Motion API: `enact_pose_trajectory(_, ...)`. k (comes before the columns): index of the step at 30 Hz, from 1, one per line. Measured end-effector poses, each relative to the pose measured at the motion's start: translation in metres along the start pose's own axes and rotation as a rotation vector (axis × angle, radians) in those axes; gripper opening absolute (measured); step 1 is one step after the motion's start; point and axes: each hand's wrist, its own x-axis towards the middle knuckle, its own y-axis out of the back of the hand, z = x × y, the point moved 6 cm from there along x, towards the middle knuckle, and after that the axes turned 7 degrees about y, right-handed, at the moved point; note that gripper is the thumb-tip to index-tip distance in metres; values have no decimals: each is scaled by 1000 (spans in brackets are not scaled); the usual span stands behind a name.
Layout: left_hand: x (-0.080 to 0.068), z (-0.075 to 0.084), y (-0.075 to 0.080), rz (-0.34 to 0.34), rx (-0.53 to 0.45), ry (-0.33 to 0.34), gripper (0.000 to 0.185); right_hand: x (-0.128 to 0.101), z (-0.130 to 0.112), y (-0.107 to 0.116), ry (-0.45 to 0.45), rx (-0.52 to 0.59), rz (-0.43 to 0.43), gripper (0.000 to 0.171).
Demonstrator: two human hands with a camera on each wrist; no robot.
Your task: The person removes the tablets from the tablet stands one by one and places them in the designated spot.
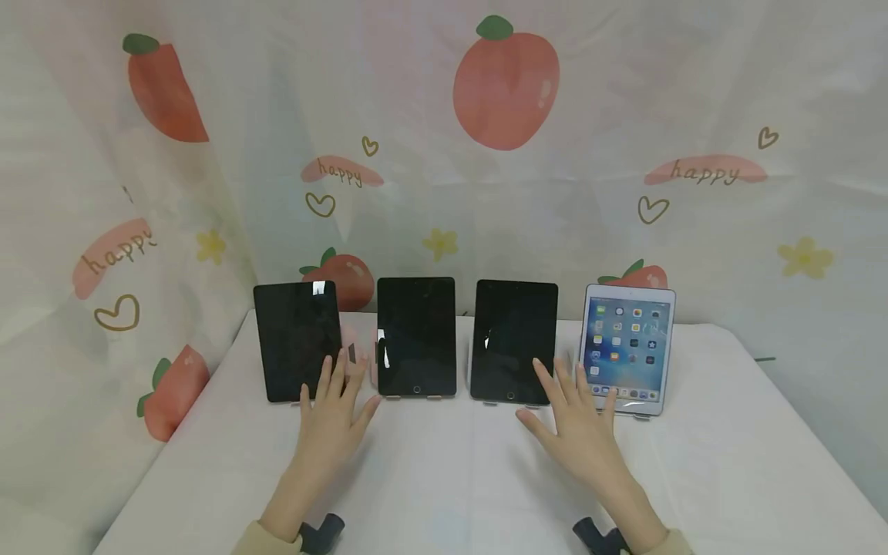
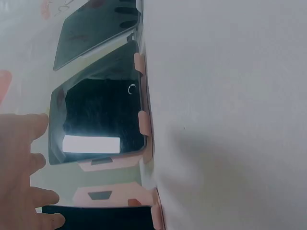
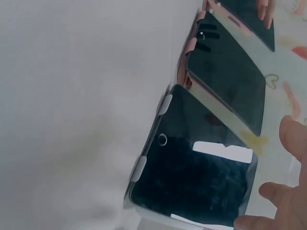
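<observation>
Four tablets stand propped in a row at the back of the white table. A black tablet (image 1: 294, 327) is at the far left, followed by a second black tablet (image 1: 416, 331) and a third black tablet (image 1: 515, 324); their screens are dark. At the right end, a white tablet (image 1: 627, 339) shows a lit home screen of app icons. My left hand (image 1: 329, 424), fingers spread, is in front of the gap between the two left tablets. My right hand (image 1: 583, 435), also with fingers spread, overlaps the third tablet and the white one. Neither hand holds anything.
Pink stand clips (image 2: 145, 123) support the second tablet, and grey clips (image 3: 139, 168) the third. A white curtain (image 1: 416, 92) printed with fruit, hearts and "happy" hangs behind the white table (image 1: 444, 478). Dark wrist mounts (image 1: 322, 533) sit at both sleeves.
</observation>
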Motion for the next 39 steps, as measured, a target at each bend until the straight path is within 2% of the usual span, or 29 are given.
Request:
enact_pose_trajectory(10,2,-19,13,91,4,6,65,13,-23,-7,51,37,42,75)
enact_pose_trajectory(19,8,-33,22,131,2,37,65,25,-46,-13,104,115,57,73)
enact_pose_trajectory(26,11,-42,28,156,-17,54,62,36,-66,-17,150,129,77,70)
enact_pose_trajectory(39,17,-63,41,260,-51,34,58,54,-102,-19,265,211,114,66)
